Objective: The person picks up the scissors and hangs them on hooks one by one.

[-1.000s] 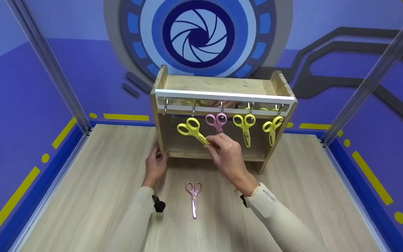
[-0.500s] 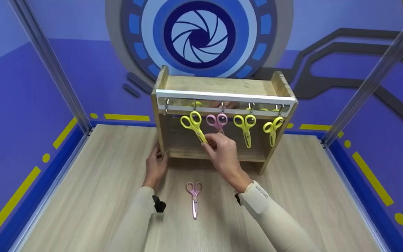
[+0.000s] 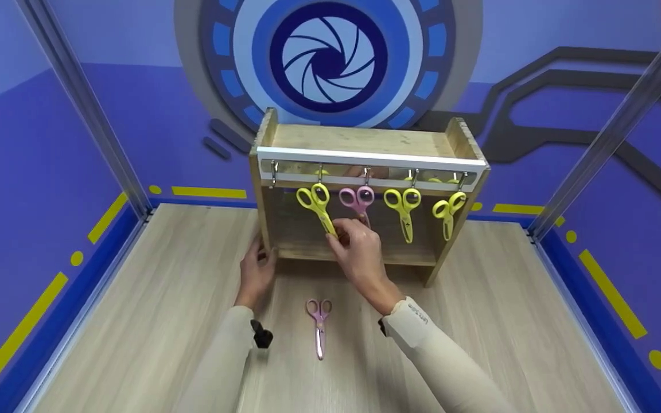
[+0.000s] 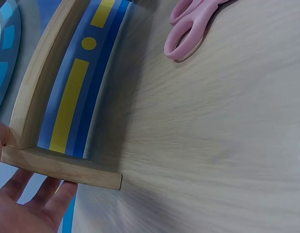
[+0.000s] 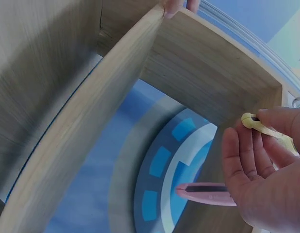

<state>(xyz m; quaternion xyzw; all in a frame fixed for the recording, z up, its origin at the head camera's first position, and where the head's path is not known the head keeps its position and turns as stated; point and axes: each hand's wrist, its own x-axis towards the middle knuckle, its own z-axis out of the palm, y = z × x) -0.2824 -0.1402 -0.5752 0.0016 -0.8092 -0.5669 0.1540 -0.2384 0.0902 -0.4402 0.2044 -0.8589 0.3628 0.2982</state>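
Note:
In the head view my right hand (image 3: 359, 252) pinches yellow scissors (image 3: 315, 201) near the blade end. One handle loop of these scissors is at the second hook (image 3: 320, 173) from the left, and they hang tilted. The right wrist view shows their yellow tip (image 5: 247, 120) between thumb and fingers. My left hand (image 3: 257, 275) grips the lower left side of the wooden shelf (image 3: 359, 137); in the left wrist view its fingers (image 4: 55, 199) lie behind the board. Pink scissors (image 3: 358, 199) hang just right of the held pair, their blades partly behind my right hand.
Two more yellow pairs of scissors, one in the middle right (image 3: 403, 212) and one at far right (image 3: 448, 213), hang from the white hook rail (image 3: 365, 158). The leftmost hook (image 3: 273, 172) bears nothing. Other pink scissors (image 3: 319, 327) lie on the table in front.
My right hand has shifted left and slightly down. The yellow scissors have swung more upright, their right loop coming to the second hook. The left hand stays on the shelf.

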